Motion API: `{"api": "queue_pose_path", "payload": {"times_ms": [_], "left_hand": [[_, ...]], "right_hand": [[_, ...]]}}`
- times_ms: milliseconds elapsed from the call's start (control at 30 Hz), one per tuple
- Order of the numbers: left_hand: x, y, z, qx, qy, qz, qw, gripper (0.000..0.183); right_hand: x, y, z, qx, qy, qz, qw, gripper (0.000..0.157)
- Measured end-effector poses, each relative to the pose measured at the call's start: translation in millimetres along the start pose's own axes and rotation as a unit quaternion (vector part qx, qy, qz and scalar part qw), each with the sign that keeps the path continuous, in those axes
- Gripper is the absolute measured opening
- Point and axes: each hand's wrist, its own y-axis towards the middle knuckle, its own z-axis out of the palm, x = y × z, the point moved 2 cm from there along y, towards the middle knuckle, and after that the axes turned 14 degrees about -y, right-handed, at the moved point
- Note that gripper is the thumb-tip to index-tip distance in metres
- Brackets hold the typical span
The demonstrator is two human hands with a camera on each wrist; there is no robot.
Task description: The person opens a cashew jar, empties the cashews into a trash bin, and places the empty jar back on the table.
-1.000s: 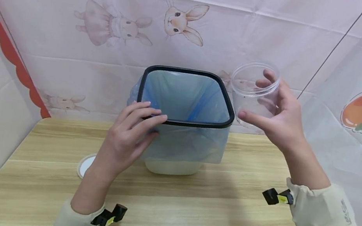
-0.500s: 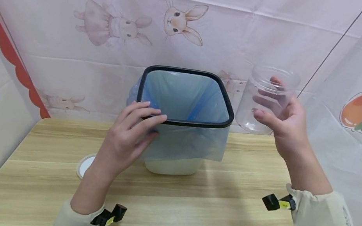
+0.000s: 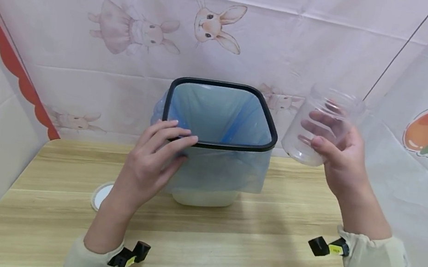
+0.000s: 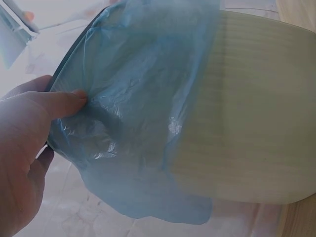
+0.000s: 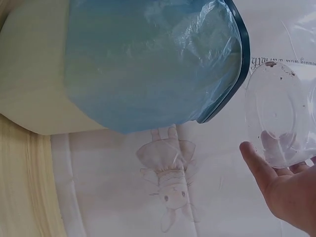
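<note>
A pale trash can [image 3: 203,198] stands on the table, lined with a blue plastic bag [image 3: 229,168] under a black rim [image 3: 237,146]. My left hand [image 3: 151,158] grips the rim's near left corner. In the left wrist view the thumb of that hand [image 4: 24,118] presses the bag outside. To the right of the can, in the air, my right hand [image 3: 345,166] holds a clear plastic jar [image 3: 300,131], its mouth leaning up and right. Dark specks show on the base of the jar [image 5: 274,106] in the right wrist view. No contents are visible in it.
A round white disc with a pale rim [image 3: 100,196], like a lid, lies left of the can, partly behind my left forearm. A wooden table [image 3: 220,256] carries everything. Rabbit-printed cloth [image 3: 128,92] hangs close behind the can, and another cloth wall [image 3: 406,192] flanks the right.
My right hand has carried the jar rightward and slightly down, away from the can. The jar has tipped so that its base points more to the lower left. My left hand stays put.
</note>
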Motion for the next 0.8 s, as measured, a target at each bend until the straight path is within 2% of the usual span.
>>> {"api": "queue_pose_path", "payload": {"times_ms": [600,800], "left_hand": [[-1.0,1.3,0.0,-0.006,-0.006,0.005,0.9999,0.052],[-1.6,2.0,-0.3,-0.003,-0.003,0.005,1.0000,0.052]], "right_hand": [[-21.9,-30.1,-12.1,-0.012,0.041,0.009,0.999,0.060],[-31.5,-40.3,-14.2,-0.027,0.031,0.025,0.999,0.063]]}}
